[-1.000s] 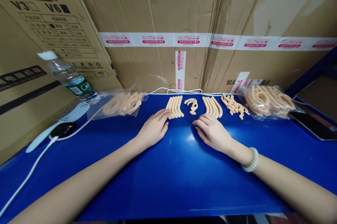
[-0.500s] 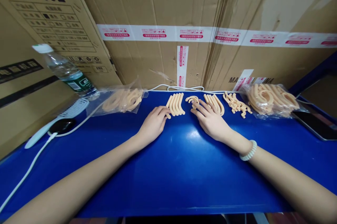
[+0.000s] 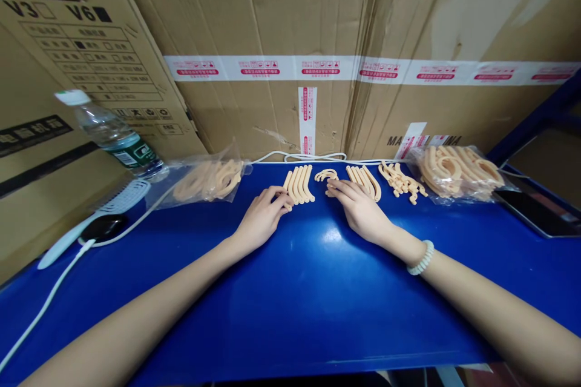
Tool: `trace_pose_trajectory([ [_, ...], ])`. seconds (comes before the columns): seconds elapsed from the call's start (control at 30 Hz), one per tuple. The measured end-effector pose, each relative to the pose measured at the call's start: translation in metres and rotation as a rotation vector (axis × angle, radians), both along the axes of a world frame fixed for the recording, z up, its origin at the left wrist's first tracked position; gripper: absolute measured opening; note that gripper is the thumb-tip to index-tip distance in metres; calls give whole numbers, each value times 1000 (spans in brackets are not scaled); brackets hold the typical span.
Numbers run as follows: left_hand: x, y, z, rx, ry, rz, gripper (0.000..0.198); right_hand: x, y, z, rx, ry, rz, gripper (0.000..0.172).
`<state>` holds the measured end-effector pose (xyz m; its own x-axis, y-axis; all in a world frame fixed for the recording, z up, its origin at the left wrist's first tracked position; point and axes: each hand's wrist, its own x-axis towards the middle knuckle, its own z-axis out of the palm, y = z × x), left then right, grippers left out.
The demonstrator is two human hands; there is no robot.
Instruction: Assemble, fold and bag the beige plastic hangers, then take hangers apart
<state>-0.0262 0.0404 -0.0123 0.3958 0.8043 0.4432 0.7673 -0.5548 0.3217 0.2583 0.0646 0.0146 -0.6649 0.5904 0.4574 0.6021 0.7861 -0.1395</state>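
Note:
My left hand (image 3: 263,216) is closed, thumb and fingers pinched at the lower left end of a row of curved beige strips (image 3: 300,185). A beige end pokes out at its fingertips. My right hand (image 3: 365,212), a pale bead bracelet (image 3: 422,258) on its wrist, has its fingers bent together over the front of a few small beige arcs (image 3: 325,175). What those fingertips grip is hidden. Partly behind this hand lies a second row of curved beige strips (image 3: 370,181). To its right is a loose heap of small knobbed beige pieces (image 3: 400,180).
On the blue table (image 3: 290,302) lie bagged beige parts at left (image 3: 209,181) and right (image 3: 460,172). A water bottle (image 3: 115,135), pale hairbrush (image 3: 95,217), black mouse-like device (image 3: 104,227) and white cable stand left; a dark phone (image 3: 538,212) lies right. Cardboard boxes (image 3: 272,114) wall the back.
The view has shifted slightly. My left fingers have drawn in around the leftmost strip's lower end. My right fingers have come closer together beside the small arcs.

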Motion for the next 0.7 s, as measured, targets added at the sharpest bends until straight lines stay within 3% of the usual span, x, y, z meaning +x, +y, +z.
trace_pose_trajectory([
  [0.17, 3, -3, 7, 39, -136, 16, 20, 2, -5, 8, -18, 388, -1, 42],
  [0.33, 16, -24, 30, 23, -504, -13, 15, 1, -30, 25, -277, 858, -103, 20],
  [0.47, 37, -48, 38, -189, -792, -121, 15, -6, -46, 29, -559, 1121, -122, 11],
  [0.63, 58, -63, 28, -481, -995, -125, 10, -13, -53, 23, -902, 1329, -218, 25],
  [0.7, 61, -62, 24, -586, -1074, -110, 22, -13, -53, 20, -956, 1343, -235, 30],
])
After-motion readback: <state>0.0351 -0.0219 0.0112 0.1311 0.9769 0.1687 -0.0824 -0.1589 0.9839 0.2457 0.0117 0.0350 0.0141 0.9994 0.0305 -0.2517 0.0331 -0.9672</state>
